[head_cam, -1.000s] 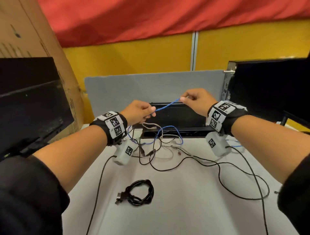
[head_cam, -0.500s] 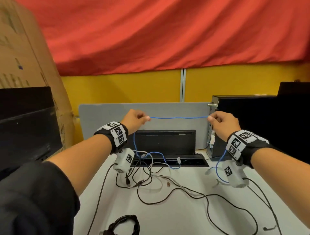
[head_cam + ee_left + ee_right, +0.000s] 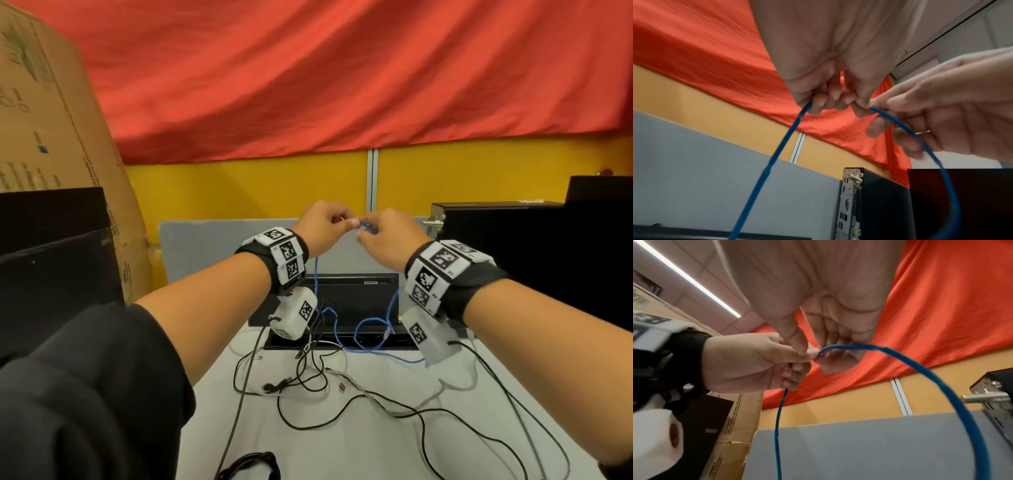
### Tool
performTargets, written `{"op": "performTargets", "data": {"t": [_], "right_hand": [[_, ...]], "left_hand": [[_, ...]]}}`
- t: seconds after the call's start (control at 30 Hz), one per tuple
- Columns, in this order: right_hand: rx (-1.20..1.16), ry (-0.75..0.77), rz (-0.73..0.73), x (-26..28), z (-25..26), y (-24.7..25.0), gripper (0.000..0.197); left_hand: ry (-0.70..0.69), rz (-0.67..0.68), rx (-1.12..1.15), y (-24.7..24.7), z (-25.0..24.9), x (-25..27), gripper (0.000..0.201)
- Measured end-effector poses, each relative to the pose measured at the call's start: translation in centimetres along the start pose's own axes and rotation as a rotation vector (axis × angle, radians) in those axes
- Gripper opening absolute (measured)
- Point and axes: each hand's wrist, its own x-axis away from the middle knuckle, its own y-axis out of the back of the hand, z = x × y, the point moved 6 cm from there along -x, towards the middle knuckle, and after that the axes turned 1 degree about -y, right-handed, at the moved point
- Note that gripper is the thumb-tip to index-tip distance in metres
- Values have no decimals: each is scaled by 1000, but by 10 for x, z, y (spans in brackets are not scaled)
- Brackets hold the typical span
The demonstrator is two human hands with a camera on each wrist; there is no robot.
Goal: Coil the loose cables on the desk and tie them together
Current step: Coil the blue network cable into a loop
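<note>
Both hands are raised above the back of the desk (image 3: 359, 448) and meet on a thin blue cable (image 3: 315, 274). My left hand (image 3: 337, 222) grips it in curled fingers (image 3: 824, 100), and one strand (image 3: 777, 159) drops straight down from that fist. Touching the left, my right hand (image 3: 368, 236) pinches the cable between thumb and fingers (image 3: 803, 350); from there the blue cable (image 3: 920, 369) arcs out and down. Its slack loops (image 3: 370, 329) lie at the desk's rear. Loose black cables (image 3: 342, 414) and a pale one (image 3: 394, 394) sprawl over the desk. A coiled black cable (image 3: 253, 466) lies near the front edge.
A black open cable box (image 3: 356, 294) stands before the grey partition (image 3: 212, 246). A computer tower (image 3: 496, 257) is at the right; a dark monitor (image 3: 51, 267) and a big cardboard box (image 3: 51, 120) are at the left. Thin wires run from both wrist cameras.
Half a second ago the hands were wide apart with the blue cable stretched taut between them. They have come together, and the cable between them now hangs in a loop.
</note>
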Motion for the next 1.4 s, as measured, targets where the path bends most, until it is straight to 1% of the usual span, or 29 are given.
{"op": "performTargets", "data": {"t": [0.07,0.17,0.23,0.3,0.37,0.43,0.53,0.6,0.67,0.7,0.77,0.8,0.87,0.93,0.97,1.07,1.1,1.13,1.2,1.27,1.33,1.4], "right_hand": [[-22,-1,-33,-1,-2,2,26],[-59,-37,-138,-1,-16,10,22],[-57,-72,-191,0,-27,14,20],[-51,-130,-273,0,-41,22,19],[-48,-195,-375,2,-60,36,20],[-46,-247,-452,4,-80,49,21],[-28,-295,-524,9,-104,61,21],[-35,-342,-597,15,-117,67,20],[-58,-382,-634,20,-129,69,19],[-67,-393,-621,22,-134,67,18],[-56,-405,-539,24,-142,58,17],[-38,-415,-470,24,-146,51,17],[0,-463,-283,23,-148,33,16],[54,-485,-117,23,-141,18,19],[75,-468,-72,23,-132,13,24],[57,-322,-22,19,-89,2,45],[45,-255,5,18,-72,-3,50],[48,-189,40,17,-54,-9,50],[81,-81,105,14,-24,-23,43],[75,-26,119,13,-6,-33,37],[22,-38,63,10,-5,-32,32],[12,-89,-39,8,-17,-21,24]], "left_hand": [[31,59,41,-1,6,2,19],[131,174,134,-2,25,10,21],[196,211,190,-2,40,17,22],[248,226,200,-2,55,24,23],[287,224,165,2,70,31,24],[318,191,118,10,84,37,25],[329,132,33,24,98,41,22],[329,101,-37,32,104,41,21],[346,40,-77,41,113,43,21],[355,6,-81,46,117,45,20],[374,-54,-57,53,125,47,19],[387,-75,-30,55,128,47,19],[404,-94,44,54,129,47,19],[392,-77,102,49,121,45,19],[377,-56,114,45,114,42,19],[313,12,115,27,88,33,17],[286,31,110,21,79,30,17],[258,49,103,14,70,26,17],[198,87,85,2,53,21,17],[139,118,79,-6,39,20,16],[127,140,95,-10,36,20,16],[180,161,123,-8,44,24,18]]}}
